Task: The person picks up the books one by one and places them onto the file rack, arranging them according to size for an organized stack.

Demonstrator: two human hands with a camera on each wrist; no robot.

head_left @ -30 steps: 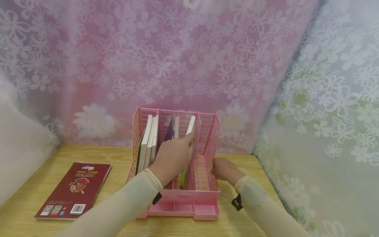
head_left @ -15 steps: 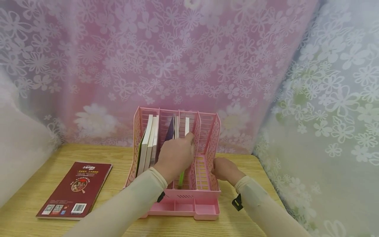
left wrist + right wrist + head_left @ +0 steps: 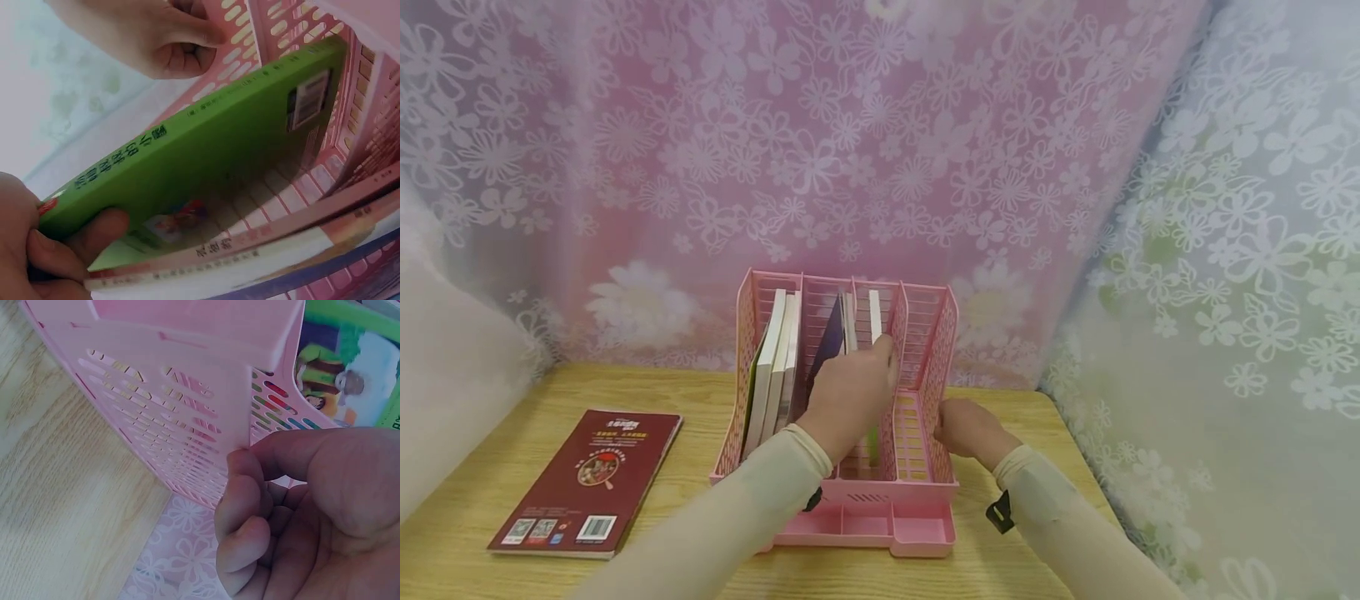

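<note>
A green book (image 3: 206, 150) with a picture on its cover stands in the third compartment from the left of a pink book rack (image 3: 921, 496). My left hand (image 3: 853, 396) holds it at the near end, thumb on one cover in the left wrist view. In the head view that hand hides most of the book; its white page edge and a strip of green show. At the rack's right side wall, my right hand (image 3: 312, 500) pinches the front edge between thumb and curled fingers.
Several books (image 3: 775, 367) fill the leftmost compartment. A dark blue book (image 3: 829, 337) leans in the second, beside thinner ones. On the wooden table (image 3: 1015, 558), a maroon book (image 3: 591, 483) lies flat at left. Floral curtains (image 3: 850, 167) hang behind and at the right.
The top of the green book has swung left, so it stands more upright, and its lower front edge has shifted slightly right. My left hand moved slightly right; the right hand stayed put.
</note>
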